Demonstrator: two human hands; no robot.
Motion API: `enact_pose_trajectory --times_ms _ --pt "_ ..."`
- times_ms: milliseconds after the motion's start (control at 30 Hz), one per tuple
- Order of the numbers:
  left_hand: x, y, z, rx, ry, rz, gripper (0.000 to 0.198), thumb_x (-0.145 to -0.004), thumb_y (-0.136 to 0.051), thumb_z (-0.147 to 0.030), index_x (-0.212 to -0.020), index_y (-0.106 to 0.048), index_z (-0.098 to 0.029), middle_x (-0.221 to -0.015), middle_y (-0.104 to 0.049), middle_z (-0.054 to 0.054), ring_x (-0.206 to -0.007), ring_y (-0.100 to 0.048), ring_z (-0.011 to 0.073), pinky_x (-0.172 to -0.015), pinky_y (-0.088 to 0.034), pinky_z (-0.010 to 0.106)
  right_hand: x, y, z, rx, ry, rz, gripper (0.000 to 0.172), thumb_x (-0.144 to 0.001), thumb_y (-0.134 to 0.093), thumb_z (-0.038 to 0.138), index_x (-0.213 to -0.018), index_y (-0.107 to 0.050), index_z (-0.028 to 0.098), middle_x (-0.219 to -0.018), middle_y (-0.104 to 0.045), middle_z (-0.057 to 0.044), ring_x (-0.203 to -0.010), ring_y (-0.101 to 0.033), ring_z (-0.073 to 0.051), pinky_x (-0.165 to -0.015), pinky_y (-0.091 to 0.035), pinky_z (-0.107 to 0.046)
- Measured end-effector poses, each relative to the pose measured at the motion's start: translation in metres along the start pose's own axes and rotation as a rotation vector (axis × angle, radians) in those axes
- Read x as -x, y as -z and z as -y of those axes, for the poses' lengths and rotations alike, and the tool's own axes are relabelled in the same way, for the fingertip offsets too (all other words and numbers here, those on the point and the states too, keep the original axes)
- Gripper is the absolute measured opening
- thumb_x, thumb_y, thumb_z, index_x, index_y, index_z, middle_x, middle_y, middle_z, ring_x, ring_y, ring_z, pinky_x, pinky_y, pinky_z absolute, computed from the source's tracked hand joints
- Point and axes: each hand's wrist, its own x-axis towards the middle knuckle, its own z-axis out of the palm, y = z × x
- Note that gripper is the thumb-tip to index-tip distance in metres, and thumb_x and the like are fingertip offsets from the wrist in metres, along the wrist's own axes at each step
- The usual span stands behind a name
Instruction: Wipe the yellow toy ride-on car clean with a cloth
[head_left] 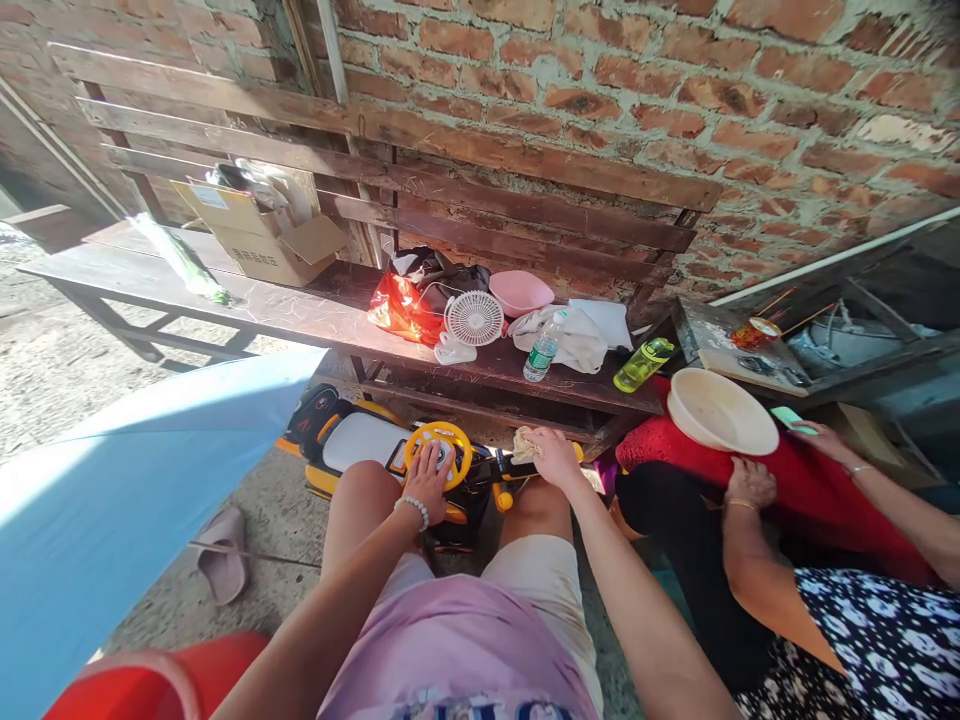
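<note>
No wording can be read for certain. A cardboard box (255,245) toward the left end of the wooden bench (315,315) bears a line of dark capitals on its side and a white sticker on a flap, both too small to make out. The green label on the water bottle (543,350) near the bench's front edge is illegible.

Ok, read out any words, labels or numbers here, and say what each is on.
No text can be quoted.
cardboard box: a dark printed word on its side, too blurred to read.
water bottle: green label, too small to read.
pink shirt: print at the frame's edge, cut off, unreadable.
</note>
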Motion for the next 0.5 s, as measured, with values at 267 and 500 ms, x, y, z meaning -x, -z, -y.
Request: enact_pose_trajectory --times_ms 267,500 --pt "0.003 0.006 -0.003 0.016 0.010 0.025 0.113 -0.083 -0.078 -0.026 -0.181 -0.021 -0.020 -0.190 -0.007 0.018 -0.176 -0.006 0.0403 -0.141 -0.011 0.057 -0.042 0.002 0.025 0.403 -0.017 0.224 0.038 -0.106 -0.055 0.021 -0.130 -0.084 0.022 -0.141 -0.073 -0.020 -0.137 -0.057 -0.034 -0.111 -0.042 -0.045" --pt "0.005 0.007 -0.004 0.033 0.005 0.030 0.110 -0.085 -0.074 -0.023 -0.181 -0.021 -0.019 -0.191 -0.005 0.017 -0.176 -0.003 0.0406 -0.142 -0.009 0.058 -0.044 0.017 -0.027 0.481 -0.175 0.231 0.042 -0.104 -0.053 0.021 -0.133 -0.083 0.013 -0.140 -0.071 -0.029 -0.131 -0.060 -0.040 -0.103 -0.046 -0.051"
